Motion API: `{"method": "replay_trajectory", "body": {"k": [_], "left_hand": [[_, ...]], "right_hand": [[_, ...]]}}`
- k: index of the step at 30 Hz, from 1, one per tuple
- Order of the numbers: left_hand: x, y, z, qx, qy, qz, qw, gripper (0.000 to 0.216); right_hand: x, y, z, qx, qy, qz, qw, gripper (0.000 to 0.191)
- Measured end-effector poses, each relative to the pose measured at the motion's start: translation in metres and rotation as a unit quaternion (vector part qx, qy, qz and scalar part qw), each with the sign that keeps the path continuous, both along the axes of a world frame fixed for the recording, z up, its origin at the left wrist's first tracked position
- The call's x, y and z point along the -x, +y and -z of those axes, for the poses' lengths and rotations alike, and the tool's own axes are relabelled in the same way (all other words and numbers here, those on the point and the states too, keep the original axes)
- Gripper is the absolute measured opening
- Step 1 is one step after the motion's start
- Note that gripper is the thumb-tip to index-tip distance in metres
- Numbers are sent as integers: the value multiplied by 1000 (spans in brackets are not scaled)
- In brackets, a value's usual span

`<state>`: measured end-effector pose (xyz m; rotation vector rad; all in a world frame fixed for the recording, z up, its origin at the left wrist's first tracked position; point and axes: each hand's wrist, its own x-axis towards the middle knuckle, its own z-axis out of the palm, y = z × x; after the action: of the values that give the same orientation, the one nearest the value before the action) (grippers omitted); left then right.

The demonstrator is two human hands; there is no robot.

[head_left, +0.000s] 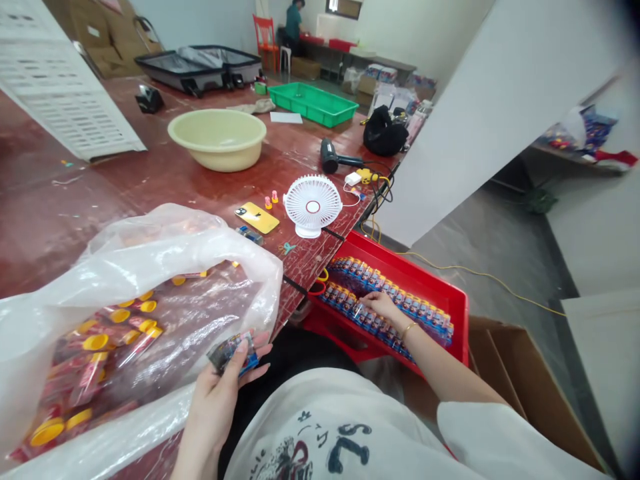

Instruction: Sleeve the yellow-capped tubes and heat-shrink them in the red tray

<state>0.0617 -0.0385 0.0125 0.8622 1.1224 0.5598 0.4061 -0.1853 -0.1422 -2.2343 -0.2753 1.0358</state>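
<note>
In my left hand [227, 383] is a small stack of printed blue plastic packets [234, 352], pinched under the thumb in front of my body. My right hand [383, 305] reaches into the red tray [453, 287] at my right. Its fingers touch the rows of small blue packs with yellow tops [350, 313] standing there; whether they grip one is hidden. Left of my left hand lies a clear plastic bag [165, 233], opened wide. Inside it are loose clear tubes with yellow caps [120, 315].
A white fan [313, 207], a yellow phone [257, 218] and a cream basin [217, 140] stand on the dark red table. Behind are a green tray [314, 105], a black handheld scanner [337, 157] and an open suitcase [200, 67]. A cardboard box [515, 387] sits beside the red tray. A person [294, 27] works far off.
</note>
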Motion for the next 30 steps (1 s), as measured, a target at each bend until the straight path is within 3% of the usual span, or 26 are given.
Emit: {"method": "replay_trajectory", "body": {"k": [3,6,9,12,15,18,21,25,27,30], "left_hand": [[-1,-1,1,4,-19,-4,1000,52],[3,0,5,1,-14,14,1000,56],[12,-1,4,-12,1,-3,1000,55],[28,-3,-4,-32,18,-47,998,49],[53,-4,-13,-35,47,-85,995,49],[84,-7,-18,-18,72,-117,990,50],[109,-18,-21,-12,85,-165,983,49],[121,-29,-20,-25,78,-220,972,45],[120,-30,-19,-24,70,-222,972,45],[114,-26,-18,-19,69,-204,976,45]], "right_hand": [[5,5,8,0,-27,2,1000,34],[6,3,4,-3,-77,-9,997,32],[11,-1,-19,-29,-153,-41,987,22],[35,17,-55,-109,-206,-110,966,16],[92,63,-88,-243,-197,-222,923,14],[178,123,-110,-404,-128,-403,811,5],[264,184,-115,-434,-83,-499,745,12],[327,252,-101,-434,-80,-512,737,24],[334,271,-95,-428,-70,-513,741,28],[319,274,-96,-424,-40,-531,733,26]]}}
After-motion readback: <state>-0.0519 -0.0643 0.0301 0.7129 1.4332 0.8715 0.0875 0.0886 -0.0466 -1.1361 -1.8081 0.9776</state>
